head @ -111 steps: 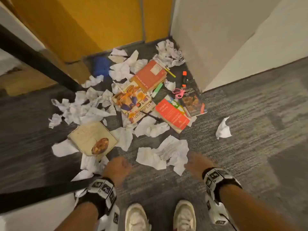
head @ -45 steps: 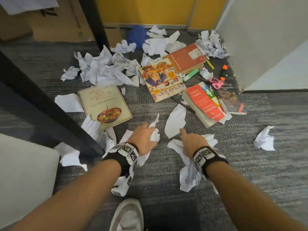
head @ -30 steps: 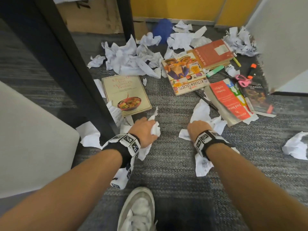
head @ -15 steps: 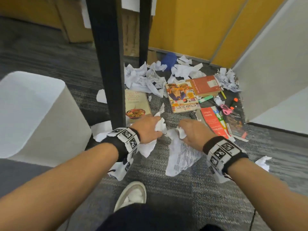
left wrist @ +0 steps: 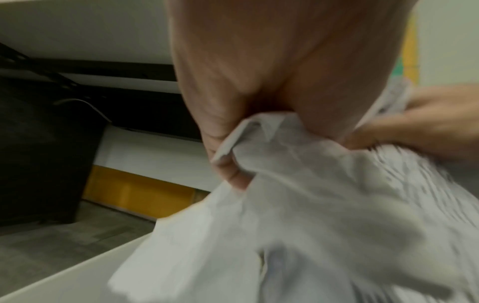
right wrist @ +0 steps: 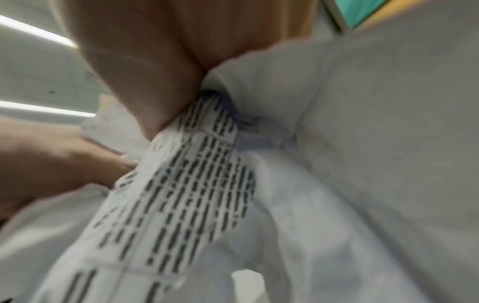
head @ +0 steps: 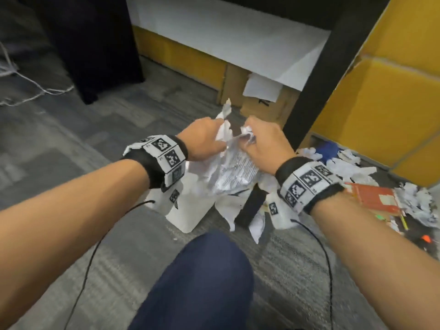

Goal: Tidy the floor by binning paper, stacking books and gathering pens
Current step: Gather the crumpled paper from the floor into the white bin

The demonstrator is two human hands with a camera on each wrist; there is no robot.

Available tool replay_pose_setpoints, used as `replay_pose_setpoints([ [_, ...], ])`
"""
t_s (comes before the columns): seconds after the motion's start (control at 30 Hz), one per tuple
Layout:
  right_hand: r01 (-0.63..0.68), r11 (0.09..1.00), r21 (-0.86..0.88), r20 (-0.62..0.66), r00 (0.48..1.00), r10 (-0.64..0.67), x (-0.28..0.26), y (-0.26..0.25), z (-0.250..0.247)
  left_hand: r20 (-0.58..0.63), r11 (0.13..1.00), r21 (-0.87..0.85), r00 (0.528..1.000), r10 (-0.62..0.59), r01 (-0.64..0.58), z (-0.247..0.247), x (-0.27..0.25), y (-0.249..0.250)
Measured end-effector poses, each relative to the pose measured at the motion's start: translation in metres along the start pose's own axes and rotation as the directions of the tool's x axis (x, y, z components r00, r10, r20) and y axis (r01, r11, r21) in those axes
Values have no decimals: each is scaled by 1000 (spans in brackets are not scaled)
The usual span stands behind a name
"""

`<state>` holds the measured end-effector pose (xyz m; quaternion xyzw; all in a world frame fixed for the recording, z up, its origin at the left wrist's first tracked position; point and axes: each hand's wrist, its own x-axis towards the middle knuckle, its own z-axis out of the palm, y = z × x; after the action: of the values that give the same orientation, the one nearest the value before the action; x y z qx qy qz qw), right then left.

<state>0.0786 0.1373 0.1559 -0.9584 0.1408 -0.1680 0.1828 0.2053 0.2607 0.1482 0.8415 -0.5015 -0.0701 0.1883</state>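
Both hands are raised side by side in front of me, each gripping a bunch of crumpled white paper [head: 234, 170]. My left hand [head: 206, 136] clutches plain sheets [left wrist: 311, 205]. My right hand [head: 264, 139] clutches a printed sheet [right wrist: 194, 184]. The two bunches touch and hang down between the wrists. In the left wrist view the left hand [left wrist: 233, 143] has its fingers curled into the paper. The right hand [right wrist: 155, 102] pinches its sheet the same way. A red book [head: 373, 196] and more crumpled paper [head: 347, 164] lie on the carpet at the right.
A black table leg [head: 309, 91] stands just behind my hands, with a cardboard box [head: 262, 103] beside it. A yellow pen [head: 404, 222] and an orange highlighter [head: 426, 239] lie at the far right. My knee [head: 202, 282] is below. White cables [head: 28, 91] trail at the left.
Both hands have lifted their paper off the carpet and come close together. My view has swung left and up, so the books now sit at the right edge.
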Motion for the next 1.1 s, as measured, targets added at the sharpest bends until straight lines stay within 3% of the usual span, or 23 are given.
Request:
replay_pose_setpoints([
  [0.13,-130,981,141,-68,988,141,52,-30,37,-136,973,-87,965,-226,215,7,1,-50],
  [0.2,-144,976,166,-50,987,154,62,-34,59,-125,975,5,968,-219,221,19,-2,-68],
  [0.23,-139,981,136,-6,990,141,63,-34,72,-94,980,90,981,-170,178,25,-2,-75],
  [0.3,-92,996,16,128,988,90,66,-29,97,144,980,96,972,-187,175,31,-8,-82],
  [0.33,-80,996,-35,198,976,86,67,-25,111,113,976,180,984,-140,119,41,-6,-93],
  [0.37,-78,994,-71,261,961,94,69,-23,121,227,976,169,958,-177,140,45,-9,-100],
  [0.4,-76,992,-103,321,941,106,75,-22,135,273,967,216,942,-196,139,45,-10,-106],
  [0.43,-70,989,-131,368,923,114,78,-22,144,272,963,262,952,-138,65,49,-9,-115],
  [0.57,1,977,-215,556,822,122,107,-26,173,400,981,195,915,-62,-19,63,-2,-155],
  [0.63,71,962,-263,626,772,114,119,-24,180,328,983,176,945,-4,-57,66,2,-166],
  [0.73,115,945,-305,647,754,117,129,-23,189,124,991,50,986,113,-120,62,4,-169],
  [0.8,168,933,-318,715,689,120,129,-26,195,59,990,36,989,132,-134,54,5,-165],
  [0.87,226,914,-337,779,613,135,128,-30,196,44,994,36,994,101,-103,52,4,-167],
  [1.0,243,945,-219,832,552,51,125,-42,191,-176,1000,27,984,5,-1,58,4,-177],
  [1.03,277,941,-196,833,553,11,125,-45,186,-223,996,44,973,-66,77,58,6,-178],
  [1.1,342,922,-184,800,596,-61,125,-48,172,-180,960,33,946,-269,279,58,6,-181],
])
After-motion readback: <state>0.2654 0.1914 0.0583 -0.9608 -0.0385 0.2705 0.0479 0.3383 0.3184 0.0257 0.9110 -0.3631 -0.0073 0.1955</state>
